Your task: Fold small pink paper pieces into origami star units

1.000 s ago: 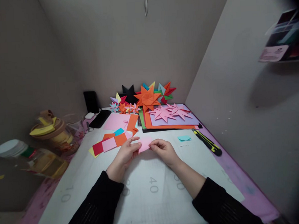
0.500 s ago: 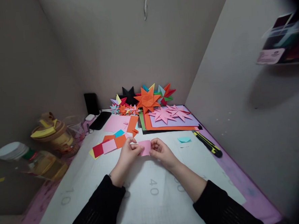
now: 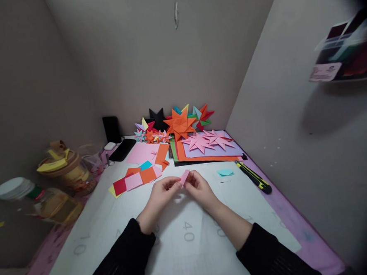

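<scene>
Between my two hands is a small pink paper [image 3: 184,177], bent into a narrow tilted shape above the white sheet. My left hand [image 3: 165,191] pinches its lower left side with thumb and fingers. My right hand [image 3: 200,188] grips its right side, fingers curled behind it. Fingertips hide part of the paper, so the exact fold cannot be made out. Left of my hands, red, pink and orange paper squares [image 3: 133,181] lie overlapping. A folded light-blue paper [image 3: 225,172] rests to the right.
A yellow-and-black utility knife [image 3: 253,177] lies at right. Pink paper stars [image 3: 199,142] sit on stacked coloured sheets; an orange star [image 3: 180,123] and others stand against the wall. Phones [image 3: 123,150], a lidded jar [image 3: 67,169] and a tilted bottle [image 3: 55,203] are at left.
The pink paper went from a flat square facing me to a narrow, bent shape. My hands have come closer together, the left one shifting right.
</scene>
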A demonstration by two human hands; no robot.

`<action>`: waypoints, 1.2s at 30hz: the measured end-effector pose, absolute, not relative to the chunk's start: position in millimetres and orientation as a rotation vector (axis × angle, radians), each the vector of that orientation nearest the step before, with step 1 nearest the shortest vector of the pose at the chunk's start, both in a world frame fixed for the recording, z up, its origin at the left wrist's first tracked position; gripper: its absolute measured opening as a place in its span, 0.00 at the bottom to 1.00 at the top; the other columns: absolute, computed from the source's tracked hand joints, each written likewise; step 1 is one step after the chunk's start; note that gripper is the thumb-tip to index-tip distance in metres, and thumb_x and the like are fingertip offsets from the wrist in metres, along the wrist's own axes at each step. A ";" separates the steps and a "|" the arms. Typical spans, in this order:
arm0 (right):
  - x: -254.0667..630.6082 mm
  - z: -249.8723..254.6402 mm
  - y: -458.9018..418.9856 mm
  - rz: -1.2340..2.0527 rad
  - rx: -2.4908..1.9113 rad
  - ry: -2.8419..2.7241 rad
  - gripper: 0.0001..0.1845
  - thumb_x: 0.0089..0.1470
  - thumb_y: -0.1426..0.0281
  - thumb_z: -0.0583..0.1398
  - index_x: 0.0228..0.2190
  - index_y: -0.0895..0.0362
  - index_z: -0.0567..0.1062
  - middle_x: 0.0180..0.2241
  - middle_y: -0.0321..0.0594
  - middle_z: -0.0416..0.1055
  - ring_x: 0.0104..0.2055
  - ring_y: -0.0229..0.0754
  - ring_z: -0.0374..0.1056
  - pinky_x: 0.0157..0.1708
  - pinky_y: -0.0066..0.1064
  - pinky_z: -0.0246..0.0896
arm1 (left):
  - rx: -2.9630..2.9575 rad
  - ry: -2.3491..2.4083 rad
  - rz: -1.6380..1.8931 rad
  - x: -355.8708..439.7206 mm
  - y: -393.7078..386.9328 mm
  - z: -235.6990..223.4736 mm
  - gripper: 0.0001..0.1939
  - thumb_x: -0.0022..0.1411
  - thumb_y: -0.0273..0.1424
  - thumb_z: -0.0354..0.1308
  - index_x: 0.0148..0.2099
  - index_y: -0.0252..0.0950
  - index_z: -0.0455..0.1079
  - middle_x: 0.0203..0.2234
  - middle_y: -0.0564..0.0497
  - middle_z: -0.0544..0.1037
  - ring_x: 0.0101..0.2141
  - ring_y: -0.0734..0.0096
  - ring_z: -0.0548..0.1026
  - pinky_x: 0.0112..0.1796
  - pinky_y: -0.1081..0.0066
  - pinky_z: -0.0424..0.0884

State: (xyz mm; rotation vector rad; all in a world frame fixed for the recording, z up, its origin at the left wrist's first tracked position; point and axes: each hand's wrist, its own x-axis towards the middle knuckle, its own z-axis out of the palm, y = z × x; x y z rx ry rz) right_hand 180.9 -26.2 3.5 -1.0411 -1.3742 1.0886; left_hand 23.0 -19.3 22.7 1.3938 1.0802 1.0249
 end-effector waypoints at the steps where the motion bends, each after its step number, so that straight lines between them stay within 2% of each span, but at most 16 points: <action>1: 181.3 4.1 -26.0 1.106 -1.009 -1.331 0.10 0.51 0.62 0.59 0.31 0.55 0.65 0.28 0.34 0.64 0.30 0.37 0.61 0.31 0.28 0.58 | 1.386 1.092 1.029 22.5 -18.4 20.7 0.11 0.51 0.35 0.63 0.36 0.34 0.76 0.30 0.46 0.79 0.30 0.67 0.75 0.31 0.72 0.68; 5: 181.9 3.1 -25.0 1.186 -0.892 -1.216 0.16 0.50 0.60 0.61 0.37 0.54 0.65 0.32 0.37 0.66 0.33 0.39 0.64 0.33 0.30 0.60 | 1.271 1.098 1.053 20.9 -13.8 12.3 0.12 0.49 0.34 0.65 0.34 0.32 0.74 0.24 0.48 0.77 0.24 0.70 0.73 0.28 0.73 0.67; 12: 181.0 0.5 -25.5 1.172 -0.837 -1.239 0.26 0.42 0.61 0.67 0.41 0.52 0.64 0.39 0.40 0.67 0.40 0.43 0.66 0.38 0.32 0.62 | 1.015 0.963 1.047 21.3 -14.4 10.4 0.13 0.47 0.32 0.67 0.34 0.31 0.71 0.21 0.52 0.74 0.23 0.76 0.72 0.27 0.76 0.66; 17: 184.2 -0.1 -27.9 1.306 -0.722 -1.269 0.45 0.37 0.53 0.68 0.54 0.49 0.58 0.54 0.46 0.60 0.53 0.49 0.61 0.49 0.40 0.59 | 0.871 0.834 0.957 24.5 -21.1 14.4 0.12 0.48 0.29 0.67 0.35 0.31 0.70 0.24 0.52 0.73 0.23 0.79 0.71 0.28 0.79 0.66; 19: 184.5 -1.1 -28.9 1.381 -0.676 -1.281 0.48 0.37 0.53 0.68 0.56 0.48 0.55 0.55 0.47 0.58 0.55 0.50 0.59 0.51 0.41 0.57 | 0.791 0.794 0.953 26.1 -23.0 15.5 0.12 0.48 0.27 0.67 0.34 0.31 0.70 0.24 0.53 0.72 0.23 0.82 0.71 0.28 0.80 0.66; 27: 181.9 -2.7 -26.2 1.374 -0.691 -1.210 0.51 0.38 0.54 0.68 0.59 0.49 0.51 0.44 0.44 0.66 0.41 0.44 0.67 0.39 0.35 0.64 | 0.694 0.720 0.905 30.2 -27.7 18.7 0.10 0.49 0.25 0.66 0.34 0.30 0.69 0.29 0.51 0.72 0.27 0.81 0.71 0.33 0.79 0.68; 32: 185.4 -3.0 -26.3 0.982 -0.974 -1.539 0.47 0.42 0.67 0.67 0.60 0.51 0.51 0.35 0.37 0.67 0.38 0.41 0.65 0.42 0.36 0.62 | 0.716 0.736 0.957 31.8 -31.9 22.9 0.11 0.55 0.34 0.63 0.35 0.32 0.67 0.30 0.51 0.72 0.29 0.78 0.72 0.35 0.75 0.68; 36: 188.1 -4.1 -27.5 0.720 -1.056 -1.789 0.47 0.44 0.73 0.65 0.60 0.49 0.49 0.34 0.36 0.66 0.35 0.40 0.63 0.40 0.36 0.62 | 0.751 0.672 0.860 30.3 -33.3 20.9 0.13 0.57 0.37 0.61 0.36 0.33 0.65 0.30 0.50 0.73 0.29 0.76 0.72 0.35 0.72 0.67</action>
